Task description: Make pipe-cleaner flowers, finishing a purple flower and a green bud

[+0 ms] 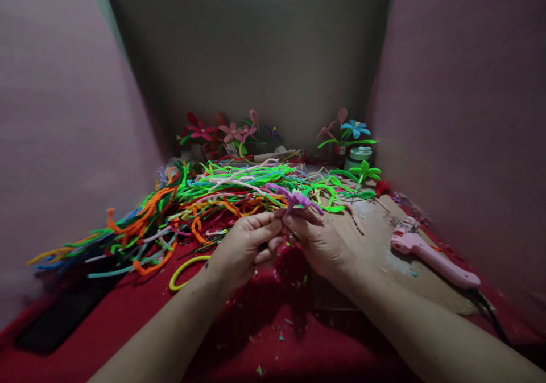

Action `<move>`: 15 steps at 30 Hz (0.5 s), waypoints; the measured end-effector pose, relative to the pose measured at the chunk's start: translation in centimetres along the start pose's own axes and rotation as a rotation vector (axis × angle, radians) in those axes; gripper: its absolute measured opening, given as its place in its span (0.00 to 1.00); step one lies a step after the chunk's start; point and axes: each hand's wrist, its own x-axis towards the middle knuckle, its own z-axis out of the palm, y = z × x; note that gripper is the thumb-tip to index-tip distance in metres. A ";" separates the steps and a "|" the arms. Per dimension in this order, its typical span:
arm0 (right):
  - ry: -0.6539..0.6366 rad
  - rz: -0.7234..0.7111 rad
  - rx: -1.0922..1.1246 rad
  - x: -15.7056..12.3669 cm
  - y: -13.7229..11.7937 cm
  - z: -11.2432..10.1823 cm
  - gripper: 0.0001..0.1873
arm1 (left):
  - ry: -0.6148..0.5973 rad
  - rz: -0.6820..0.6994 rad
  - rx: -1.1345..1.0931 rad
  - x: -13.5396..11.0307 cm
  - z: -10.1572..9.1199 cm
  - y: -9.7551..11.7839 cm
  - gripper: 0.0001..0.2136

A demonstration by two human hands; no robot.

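My left hand (245,246) and my right hand (319,241) meet at the middle of the red cloth, fingertips pinched together. Both are closed on a small purple pipe-cleaner piece (294,198) that sticks up and to the right from between the fingers. Just beyond my hands lies a big loose pile of pipe cleaners (191,201) in green, orange, pink and blue. A yellow-green loop (185,269) lies on the cloth beside my left wrist.
A pink glue gun (430,252) rests on a cardboard sheet (384,223) at the right, its cord trailing toward me. Finished pipe-cleaner flowers (226,132) stand at the back, more with a small jar (358,155) at back right. A dark flat object (63,314) lies at the near left.
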 end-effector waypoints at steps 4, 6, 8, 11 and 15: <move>0.068 -0.080 -0.032 -0.1 0.2 0.4 0.08 | 0.335 0.388 0.625 0.1 0.3 -1.1 0.06; 0.072 -0.088 -0.067 -0.1 0.1 0.5 0.08 | 0.410 0.514 0.847 0.2 0.0 -1.8 0.02; 0.071 -0.094 -0.117 -0.3 0.0 0.6 0.08 | 0.395 0.554 0.946 0.3 -0.5 -2.2 0.04; 0.038 -0.113 -0.179 -0.5 -0.3 0.8 0.05 | 0.359 0.605 0.919 0.3 -0.8 -2.1 0.06; -0.037 -0.128 -0.268 -0.7 -0.5 0.7 0.03 | 0.367 0.530 0.784 -0.1 0.0 -1.1 0.08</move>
